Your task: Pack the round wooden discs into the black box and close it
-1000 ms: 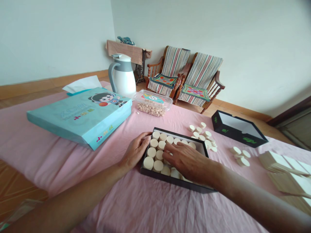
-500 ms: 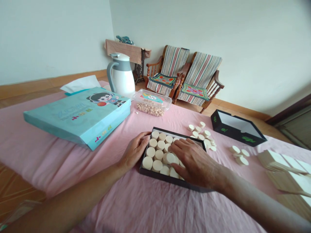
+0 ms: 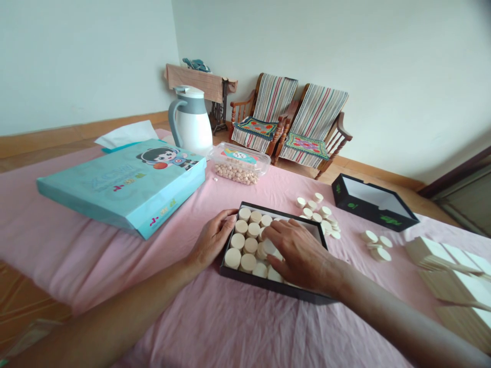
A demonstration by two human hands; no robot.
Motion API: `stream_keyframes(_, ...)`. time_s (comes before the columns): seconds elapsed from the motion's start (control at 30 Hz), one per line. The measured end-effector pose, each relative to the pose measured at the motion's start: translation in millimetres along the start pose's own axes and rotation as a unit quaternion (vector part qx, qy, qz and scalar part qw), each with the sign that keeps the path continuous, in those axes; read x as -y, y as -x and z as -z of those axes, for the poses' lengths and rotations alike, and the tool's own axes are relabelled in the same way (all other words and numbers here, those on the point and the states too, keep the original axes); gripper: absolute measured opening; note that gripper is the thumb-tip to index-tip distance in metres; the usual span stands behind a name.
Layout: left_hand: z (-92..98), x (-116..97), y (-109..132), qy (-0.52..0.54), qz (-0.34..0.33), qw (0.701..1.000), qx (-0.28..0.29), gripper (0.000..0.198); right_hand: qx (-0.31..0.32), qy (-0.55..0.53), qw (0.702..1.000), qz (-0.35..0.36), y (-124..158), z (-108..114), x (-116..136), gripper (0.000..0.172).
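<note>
Pink sheet (image 3: 88,271) over a wide low surface, white walls, wood floor. Single head view. Landmark: black box (image 3: 268,285), mid-sheet, close to the person.

Box status: pale wooden discs (image 3: 241,241) lie flat in rows, filling its left and middle. Right end sits under the right hand, so fill there can't be confirmed (some gaps show near the far wall). Outside the box: loose cluster of discs (image 3: 316,208) just past its far right corner, smaller heap of discs (image 3: 374,246) further right.

Left hand (image 3: 213,240): fingers together, lightly curled, resting on the box's left rim, no visible grip. Right hand (image 3: 303,258): fingers bent, slightly spread, tips down on discs inside the box, right of middle. Pinch or plain press: cannot tell, fingers cover it.

Rest, placed from the box: black lid (image 3: 370,202) beyond and right; blue folder (image 3: 115,189) left; clear tub of beads (image 3: 240,163) straight behind; white jug (image 3: 191,120) behind and left; flat wooden sticks (image 3: 447,278) far right.
</note>
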State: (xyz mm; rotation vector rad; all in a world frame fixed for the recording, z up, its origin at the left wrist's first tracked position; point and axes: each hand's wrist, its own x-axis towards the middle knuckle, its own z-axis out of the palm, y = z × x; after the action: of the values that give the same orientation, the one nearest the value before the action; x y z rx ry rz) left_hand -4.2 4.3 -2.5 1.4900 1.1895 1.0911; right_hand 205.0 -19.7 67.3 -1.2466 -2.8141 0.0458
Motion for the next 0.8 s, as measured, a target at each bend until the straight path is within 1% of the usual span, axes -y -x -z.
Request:
stream_keyframes(0.17, -0.7, 0, -1, 0.004, -0.011, 1.000, -0.002, 0.042, -0.023, -0.032, 0.999, 0.000, -11, 3, 11, 0.016)
stream_keyframes(0.33, -0.6, 2, -1, -0.002, -0.023, 1.000, -0.008, 0.040, -0.023, -0.034, 0.999, 0.011, -20, -4, 20, 0.011)
stream_keyframes(0.5, -0.1, 2, -1, 0.000, -0.023, 1.000, -0.005, 0.040, -0.025, -0.028, 0.999, 0.011, -20, -6, 19, 0.014)
stream_keyframes(0.57, -0.1, 1, -1, 0.001, -0.018, 1.000, -0.006, 0.040, -0.032, -0.029, 0.999, 0.007, -17, -3, 16, 0.016)
stream_keyframes(0.63, -0.1, 0, -1, 0.003, -0.011, 1.000, -0.003, 0.042, -0.037, -0.029, 0.999, -0.009, -11, 2, 12, 0.013)
stream_keyframes(0.7, -0.1, -1, 0, 0.002, 0.000, 1.000, 0.002, 0.044, -0.025, -0.030, 0.999, -0.035, -3, 7, 6, 0.013)
stream_keyframes(0.8, 0.0, -2, 1, 0.002, 0.015, 1.000, 0.012, 0.046, 0.032, -0.046, 0.996, -0.065, 12, 11, 0, 0.018)
